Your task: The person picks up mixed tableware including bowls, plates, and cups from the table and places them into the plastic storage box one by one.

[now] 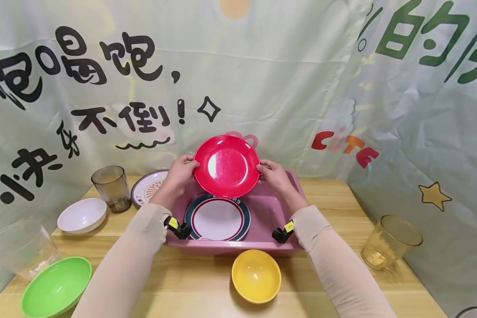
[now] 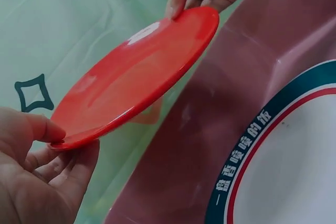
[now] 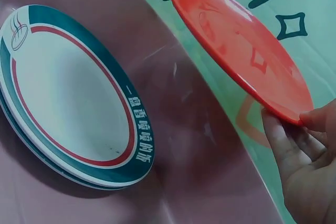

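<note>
A glossy red plate [image 1: 227, 167] is held up, tilted, over the far side of a pink basin [image 1: 268, 216]. My left hand [image 1: 179, 176] pinches its left rim, thumb on top and fingers beneath, as the left wrist view shows. At the opposite rim my right hand [image 1: 276, 177] pinches it the same way. Below, inside the basin, lies a white plate [image 1: 217, 218] with a dark teal border and a red ring. In the right wrist view a second rim shows under that white plate [image 3: 73, 93], so at least two are stacked.
Left of the basin are a patterned plate [image 1: 149, 187], a grey glass [image 1: 112, 189], a white bowl [image 1: 82, 215], a clear glass [image 1: 25, 249] and a green bowl [image 1: 56, 287]. A yellow bowl [image 1: 256, 277] stands in front, an amber glass [image 1: 391, 242] at right. Printed cloth [image 1: 262, 88] hangs behind.
</note>
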A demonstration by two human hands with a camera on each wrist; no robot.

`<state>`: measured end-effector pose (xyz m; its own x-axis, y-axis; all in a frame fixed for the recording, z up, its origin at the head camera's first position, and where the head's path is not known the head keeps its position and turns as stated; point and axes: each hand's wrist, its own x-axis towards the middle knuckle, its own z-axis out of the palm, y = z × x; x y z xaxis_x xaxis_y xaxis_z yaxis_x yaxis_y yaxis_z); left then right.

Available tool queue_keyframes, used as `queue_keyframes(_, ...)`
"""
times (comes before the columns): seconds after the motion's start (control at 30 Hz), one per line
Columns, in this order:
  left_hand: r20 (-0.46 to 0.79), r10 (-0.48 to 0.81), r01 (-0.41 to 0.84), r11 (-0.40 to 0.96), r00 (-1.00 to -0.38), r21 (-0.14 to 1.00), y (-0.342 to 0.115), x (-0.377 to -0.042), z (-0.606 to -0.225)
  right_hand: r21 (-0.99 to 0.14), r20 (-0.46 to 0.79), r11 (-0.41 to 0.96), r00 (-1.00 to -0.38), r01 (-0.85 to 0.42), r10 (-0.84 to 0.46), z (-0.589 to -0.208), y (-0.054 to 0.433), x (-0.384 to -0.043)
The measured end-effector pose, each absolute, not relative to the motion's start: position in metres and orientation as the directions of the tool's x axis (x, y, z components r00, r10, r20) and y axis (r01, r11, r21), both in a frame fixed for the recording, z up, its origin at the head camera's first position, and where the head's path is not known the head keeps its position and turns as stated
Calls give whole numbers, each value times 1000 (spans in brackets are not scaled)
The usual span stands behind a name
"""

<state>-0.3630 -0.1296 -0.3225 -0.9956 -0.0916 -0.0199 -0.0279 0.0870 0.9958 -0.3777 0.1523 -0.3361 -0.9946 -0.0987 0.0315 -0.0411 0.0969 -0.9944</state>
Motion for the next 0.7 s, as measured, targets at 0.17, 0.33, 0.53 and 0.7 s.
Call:
queue_keyframes(0.17,39,-144,7,214,-989,977,-123,-370,-329,-993,6,116,-999,-11,-49,-339,153,-379)
queue_keyframes(0.33,129,-152,53,427,-980,902,-122,-378,-338,-994,-28,111,-998,21,-54,-343,154,-382)
queue_keyframes(0.53,193,-162,64,583,-968,810,-123,-384,-344,-986,-42,162,-995,27,-89,-347,154,-385)
queue_keyframes(0.7,200,-150,51,664,-968,746,-123,-386,-347,-982,-46,190,-992,22,-119,-350,153,-385)
